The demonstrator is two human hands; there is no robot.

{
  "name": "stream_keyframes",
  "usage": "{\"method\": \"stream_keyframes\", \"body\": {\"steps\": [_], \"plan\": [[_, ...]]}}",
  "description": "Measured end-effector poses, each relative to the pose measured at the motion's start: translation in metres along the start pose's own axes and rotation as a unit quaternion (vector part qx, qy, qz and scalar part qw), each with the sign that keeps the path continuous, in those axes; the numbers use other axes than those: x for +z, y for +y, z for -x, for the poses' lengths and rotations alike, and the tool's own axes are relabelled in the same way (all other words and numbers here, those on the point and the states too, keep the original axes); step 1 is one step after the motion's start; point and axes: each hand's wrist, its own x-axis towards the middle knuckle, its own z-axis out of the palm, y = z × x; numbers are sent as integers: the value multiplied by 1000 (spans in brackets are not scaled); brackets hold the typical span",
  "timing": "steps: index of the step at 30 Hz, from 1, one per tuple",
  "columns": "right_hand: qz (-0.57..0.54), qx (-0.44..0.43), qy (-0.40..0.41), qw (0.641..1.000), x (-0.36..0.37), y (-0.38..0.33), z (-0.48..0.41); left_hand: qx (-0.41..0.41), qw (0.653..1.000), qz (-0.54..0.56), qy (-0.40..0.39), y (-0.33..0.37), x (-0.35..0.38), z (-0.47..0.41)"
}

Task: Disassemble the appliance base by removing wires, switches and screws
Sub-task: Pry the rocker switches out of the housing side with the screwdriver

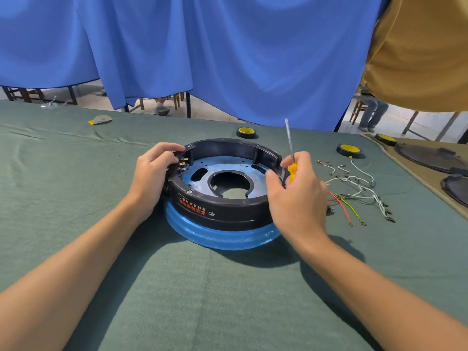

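Bright even light, soft shadows — wide-angle edge bending

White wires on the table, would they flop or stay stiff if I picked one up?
The white wires would probably flop: they lie in loose curves on the green cloth. Likely light, being so thin. Several cross, so lifting one may drag others.

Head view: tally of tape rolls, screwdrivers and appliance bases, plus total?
tape rolls: 3
screwdriver: 1
appliance base: 1
Total: 5
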Motion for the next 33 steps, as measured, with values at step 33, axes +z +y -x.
{"method": "stream_keyframes", "body": {"steps": [33], "plan": [[27, -281, -91, 955, -13, -19, 16, 191, 946, -252, 67, -6, 12, 13]]}}
